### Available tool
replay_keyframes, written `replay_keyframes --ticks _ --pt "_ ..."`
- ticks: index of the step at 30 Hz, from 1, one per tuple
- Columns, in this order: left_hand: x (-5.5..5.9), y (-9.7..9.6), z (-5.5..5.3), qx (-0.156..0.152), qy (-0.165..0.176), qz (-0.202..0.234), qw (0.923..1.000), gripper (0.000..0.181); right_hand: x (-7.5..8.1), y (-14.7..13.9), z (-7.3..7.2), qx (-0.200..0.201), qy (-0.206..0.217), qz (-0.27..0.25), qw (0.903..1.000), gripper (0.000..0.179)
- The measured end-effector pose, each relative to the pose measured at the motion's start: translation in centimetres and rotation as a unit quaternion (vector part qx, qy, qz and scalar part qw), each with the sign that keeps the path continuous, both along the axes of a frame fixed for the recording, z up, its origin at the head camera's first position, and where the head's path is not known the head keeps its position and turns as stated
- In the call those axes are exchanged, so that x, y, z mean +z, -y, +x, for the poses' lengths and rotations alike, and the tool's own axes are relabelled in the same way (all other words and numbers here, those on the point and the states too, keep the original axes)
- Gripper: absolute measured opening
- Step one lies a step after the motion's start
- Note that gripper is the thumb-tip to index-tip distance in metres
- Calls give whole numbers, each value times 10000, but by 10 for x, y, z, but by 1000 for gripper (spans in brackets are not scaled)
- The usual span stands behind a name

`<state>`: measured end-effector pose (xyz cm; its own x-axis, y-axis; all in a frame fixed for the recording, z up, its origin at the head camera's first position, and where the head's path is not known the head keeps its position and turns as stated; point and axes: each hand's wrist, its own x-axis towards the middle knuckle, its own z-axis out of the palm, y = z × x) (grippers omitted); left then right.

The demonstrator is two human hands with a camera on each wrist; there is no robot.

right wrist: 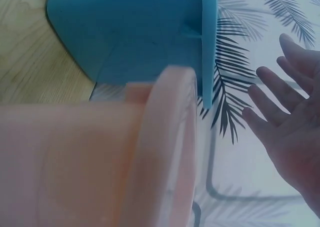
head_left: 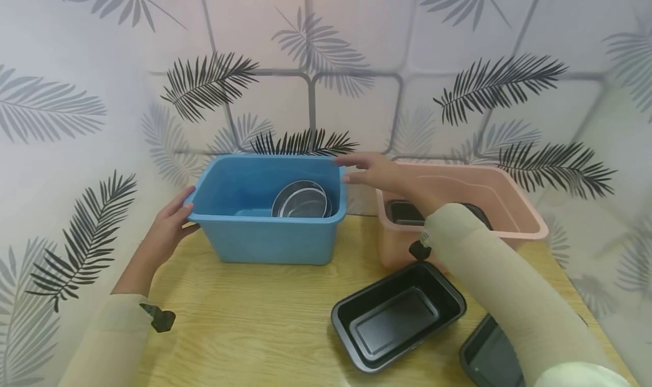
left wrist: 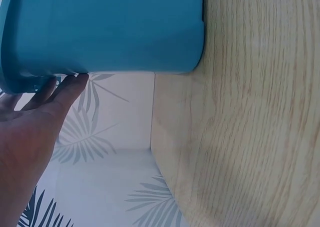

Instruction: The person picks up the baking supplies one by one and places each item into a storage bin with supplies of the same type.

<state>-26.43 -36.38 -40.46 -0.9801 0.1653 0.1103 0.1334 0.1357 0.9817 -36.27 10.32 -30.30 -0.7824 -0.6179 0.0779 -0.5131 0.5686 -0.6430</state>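
Note:
A blue plastic bin (head_left: 265, 240) stands at the back left of the wooden table, with round metal sieve-like pieces (head_left: 304, 202) inside. My left hand (head_left: 170, 223) touches the bin's left end, its fingers (left wrist: 67, 94) lying straight against the outside beneath the rim. At the opposite end, my right hand (head_left: 379, 175) is raised over the gap between the blue bin and a pink bin (head_left: 460, 177). In the right wrist view, its spread fingers (right wrist: 272, 104) stand apart from the blue rim and hold nothing.
A dark loaf pan (head_left: 397, 319) lies on the table (head_left: 244, 319) before the pink bin. Another dark pan (head_left: 491, 358) is partly hidden by my right sleeve. Dark bakeware (head_left: 404, 213) sits inside the pink bin. A leaf-patterned wall (head_left: 356, 110) rises behind.

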Motion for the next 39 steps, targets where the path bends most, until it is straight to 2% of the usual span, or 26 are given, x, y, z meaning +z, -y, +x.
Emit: replay_keyframes --ticks 2,9,13,17,19,20,22,24,26,27,29,32,35,39 --pt "1 1 2 26 -44 -54 10000 67 2 -10 5 -141 40 -20 9999 56" --pt "1 6 11 164 -426 -539 9975 65 3 -54 18 -139 -85 -307 9994 54" --pt "0 6 21 207 -677 -645 9954 60 2 -83 30 -479 72 -295 9984 54" --pt "-4 5 34 296 -874 -723 9931 55 2 -109 45 -845 371 30 9957 57" --pt "-7 4 42 306 -952 -713 9924 54 2 -121 52 -1040 191 508 9931 59" --pt "-9 3 46 327 -987 -689 9922 55 2 -127 55 -1166 -80 781 9901 58" --pt "-12 1 55 372 -1029 -644 9919 56 2 -139 60 -1460 -752 1391 9766 60" --pt "-16 -5 62 377 -1041 -597 9921 56 1 -152 66 -1777 -1240 1658 9621 60" --pt "-20 -12 70 341 -1016 -512 9929 58 -2 -165 70 -1939 -1444 1338 9611 60" --pt "-22 -17 73 309 -1005 -478 9933 58 -4 -171 71 -1922 -1355 1041 9664 59" --pt "-26 -28 79 237 -972 -371 9943 58 -9 -184 73 -1836 -960 345 9777 58" --pt "-32 -46 87 158 -985 -250 9947 57 -15 -204 78 -1815 -383 -262 9823 58" --pt "-36 -67 94 59 -931 -208 9954 55 -18 -222 84 -2068 -97 -307 9779 61" --pt "-46 -99 98 -253 -705 -129 9971 56 -26 -246 88 -2299 -56 -231 9729 63"
